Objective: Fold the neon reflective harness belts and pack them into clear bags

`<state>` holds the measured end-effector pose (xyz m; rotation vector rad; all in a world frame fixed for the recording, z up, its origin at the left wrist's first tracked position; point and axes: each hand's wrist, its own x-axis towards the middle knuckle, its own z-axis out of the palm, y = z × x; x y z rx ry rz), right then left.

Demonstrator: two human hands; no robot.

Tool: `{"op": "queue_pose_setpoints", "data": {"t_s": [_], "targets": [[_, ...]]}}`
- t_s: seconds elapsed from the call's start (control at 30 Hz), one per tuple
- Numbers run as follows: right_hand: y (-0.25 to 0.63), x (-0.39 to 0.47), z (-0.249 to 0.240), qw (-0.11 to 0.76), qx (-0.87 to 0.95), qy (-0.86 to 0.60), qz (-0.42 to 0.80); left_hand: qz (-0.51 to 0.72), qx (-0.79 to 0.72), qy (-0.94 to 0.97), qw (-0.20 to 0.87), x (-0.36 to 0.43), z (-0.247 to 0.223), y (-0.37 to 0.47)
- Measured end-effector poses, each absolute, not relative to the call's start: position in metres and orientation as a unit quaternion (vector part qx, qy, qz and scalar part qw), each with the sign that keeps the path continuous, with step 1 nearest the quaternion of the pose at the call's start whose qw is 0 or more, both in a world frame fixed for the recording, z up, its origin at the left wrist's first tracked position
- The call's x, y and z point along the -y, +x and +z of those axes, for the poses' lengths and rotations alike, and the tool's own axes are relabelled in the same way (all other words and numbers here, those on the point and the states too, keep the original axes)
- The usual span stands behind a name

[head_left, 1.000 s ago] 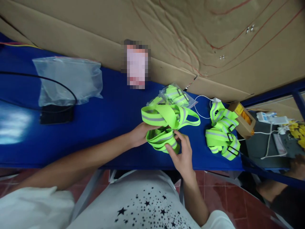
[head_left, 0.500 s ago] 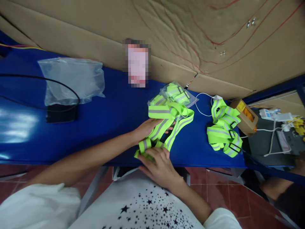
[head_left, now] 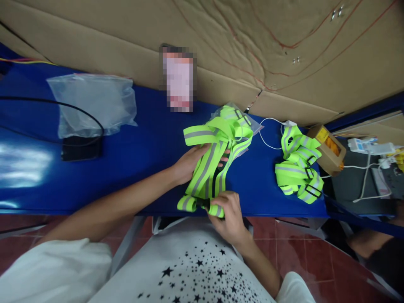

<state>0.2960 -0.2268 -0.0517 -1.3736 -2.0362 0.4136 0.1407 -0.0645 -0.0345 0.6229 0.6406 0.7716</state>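
A neon-green webbing harness with grey stripes (head_left: pixel 205 168) is held over the glossy blue table (head_left: pixel 151 155), draped across the left hand (head_left: pixel 186 165), whose half-hidden grip I cannot judge; the right hand (head_left: pixel 232 214) narrowly pinches 1 looped end (head_left: pixel 216 209).

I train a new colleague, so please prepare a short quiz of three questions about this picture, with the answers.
1. Which item does the right hand hold?
A) the black cable
B) the yellow-green straps
C) the small cardboard box

2. True or false: the left hand is touching the cardboard panel.

3. Fill in: the small cardboard box is beside a separate strap pile, on the ____ side of the picture.

Key:
1. B
2. False; straps lie across that hand.
3. right
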Motion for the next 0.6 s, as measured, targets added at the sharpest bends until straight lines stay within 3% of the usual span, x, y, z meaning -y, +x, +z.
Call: {"op": "queue_pose_setpoints", "data": {"t_s": [0.13, 0.27, 0.47, 0.6], "targets": [[0.296, 0.239, -0.052, 0.397, 0.8, -0.45, 0.012, 0.367, -0.336, 0.282, 0.82, 0.065, -0.029, 0.143], [0.311, 0.237, -0.046, 0.408, 0.802, -0.434, -0.047, 0.332, -0.387, 0.375, 0.774, 0.06, -0.029, 0.14], [0.347, 0.222, -0.022, 0.423, 0.767, -0.472, -0.097, 0.18, -0.439, 0.742, 0.474, 0.065, 0.003, 0.116], [0.35, 0.22, -0.016, 0.434, 0.735, -0.507, -0.122, 0.253, -0.425, 0.83, 0.258, 0.096, 0.038, 0.115]]}}
